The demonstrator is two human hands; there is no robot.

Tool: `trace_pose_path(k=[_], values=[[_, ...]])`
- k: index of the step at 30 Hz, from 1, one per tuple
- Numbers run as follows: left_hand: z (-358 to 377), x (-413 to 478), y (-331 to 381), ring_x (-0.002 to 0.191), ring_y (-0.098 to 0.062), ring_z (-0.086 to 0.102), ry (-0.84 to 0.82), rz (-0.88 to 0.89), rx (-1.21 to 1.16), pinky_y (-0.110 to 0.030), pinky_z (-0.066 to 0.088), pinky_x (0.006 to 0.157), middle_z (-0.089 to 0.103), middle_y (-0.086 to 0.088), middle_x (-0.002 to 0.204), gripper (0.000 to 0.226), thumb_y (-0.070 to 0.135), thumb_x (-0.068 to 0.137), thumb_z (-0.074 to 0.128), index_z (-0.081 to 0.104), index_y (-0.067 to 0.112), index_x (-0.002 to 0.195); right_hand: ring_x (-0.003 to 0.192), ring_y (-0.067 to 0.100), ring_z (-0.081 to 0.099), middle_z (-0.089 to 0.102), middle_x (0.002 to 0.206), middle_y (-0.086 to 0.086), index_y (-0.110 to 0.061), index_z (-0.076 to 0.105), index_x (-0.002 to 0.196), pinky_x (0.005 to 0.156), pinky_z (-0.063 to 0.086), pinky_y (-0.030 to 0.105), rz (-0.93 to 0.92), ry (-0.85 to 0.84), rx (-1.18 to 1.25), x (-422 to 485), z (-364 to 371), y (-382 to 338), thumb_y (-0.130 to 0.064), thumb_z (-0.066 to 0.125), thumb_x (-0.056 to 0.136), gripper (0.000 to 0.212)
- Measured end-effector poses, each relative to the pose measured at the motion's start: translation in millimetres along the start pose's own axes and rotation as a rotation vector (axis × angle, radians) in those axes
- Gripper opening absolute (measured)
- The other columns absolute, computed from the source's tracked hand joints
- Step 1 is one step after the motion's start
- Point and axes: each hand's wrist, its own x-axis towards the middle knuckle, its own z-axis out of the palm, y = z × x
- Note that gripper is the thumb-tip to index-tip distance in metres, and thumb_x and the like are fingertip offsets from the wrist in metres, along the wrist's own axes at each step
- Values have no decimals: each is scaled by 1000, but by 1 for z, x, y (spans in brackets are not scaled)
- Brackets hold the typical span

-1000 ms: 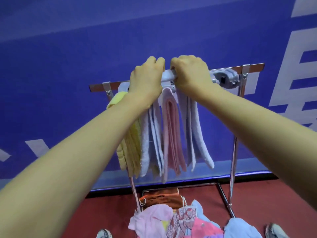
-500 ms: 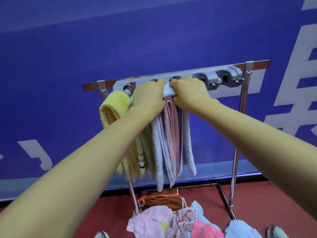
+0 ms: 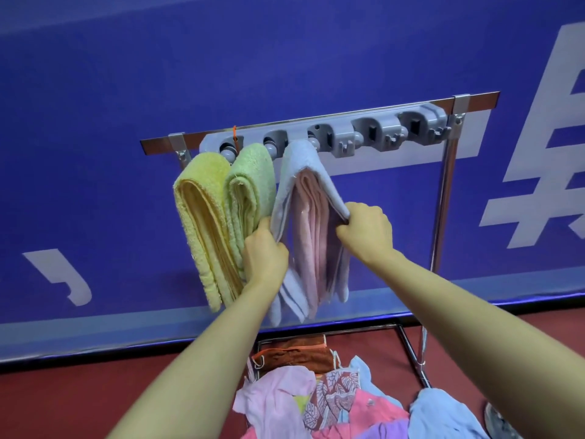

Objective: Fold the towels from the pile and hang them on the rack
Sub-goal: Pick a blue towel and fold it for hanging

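- On the rack (image 3: 373, 131), at its left end, you have a yellow towel (image 3: 199, 217) hanging folded, with a green towel (image 3: 250, 185) touching it on the side nearer the rack's middle.
- At the rack's third clip from the left hangs a pale blue towel (image 3: 300, 166). It is draped over a pink towel (image 3: 311, 229), which shows between its two spread flaps.
- Your left hand (image 3: 266, 258), below that third clip and just beside the green towel, has its fingers curled round the left flap of the pale blue towel.
- Your right hand (image 3: 368, 231), below the rack's middle, grips the right flap, with fingers closed tight on the cloth.
- Beneath the rack, the pile (image 3: 316, 403) lies loose on the red floor (image 3: 95, 391): pink, patterned, light blue and brown pieces.
- Behind the rack stands a blue banner (image 3: 285, 58) with white characters.
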Motion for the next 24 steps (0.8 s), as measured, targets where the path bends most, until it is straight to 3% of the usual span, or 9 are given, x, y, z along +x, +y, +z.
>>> trace_pose_path(k=[5,9,11,13,16,18,20,24], values=[[8,-5,-15,90,-46,62,8,-9,-38,-42,47,69,67,-26,98,42,-6,84,48,60,8,121,61,34,45,45,56,3,-15,39,63,47,25,32,47,-8,105,-11,13,18,-14,53,77,19],[49,-38,-13,102,-46,64,-288,-53,-111,-43,49,79,68,-29,108,40,1,86,54,57,2,127,69,38,52,54,65,7,-15,46,71,57,33,34,35,-148,236,-37,46,-1,-30,46,73,14],[65,-54,-16,91,-43,69,-393,-108,-200,-39,50,66,70,-28,99,37,11,87,57,57,6,124,68,38,52,54,69,10,-14,45,79,57,34,34,43,-191,282,-53,62,-9,-30,46,74,17],[77,-64,-26,85,-39,72,-473,-188,-250,-41,57,69,71,-26,94,31,22,83,59,59,7,111,66,36,49,53,69,11,-10,43,84,55,33,35,72,-200,327,-68,70,-9,-22,52,79,15],[96,-80,-56,98,-36,69,-536,-81,-84,-43,56,78,73,-20,104,52,30,73,55,60,8,119,73,36,54,59,75,10,-9,53,92,57,39,38,79,-266,284,-93,80,12,-26,49,70,28],[110,-102,-80,101,-39,66,-622,-118,-39,-41,53,78,72,-20,105,46,30,80,53,63,10,120,85,40,59,68,83,13,-13,60,98,64,45,39,92,-352,201,-119,96,39,-27,48,69,34],[130,-136,-113,104,-34,66,-771,-144,20,-37,52,84,73,-15,107,28,17,86,55,69,12,110,99,37,62,73,97,11,-17,65,110,77,50,38,167,-480,138,-161,123,76,-22,55,77,35],[153,-237,-183,107,-16,66,-1088,-141,119,-27,49,95,74,2,114,33,8,87,53,76,21,108,108,33,63,71,110,11,-12,66,109,87,50,35,317,-826,23,-272,177,152,-27,52,79,36]])
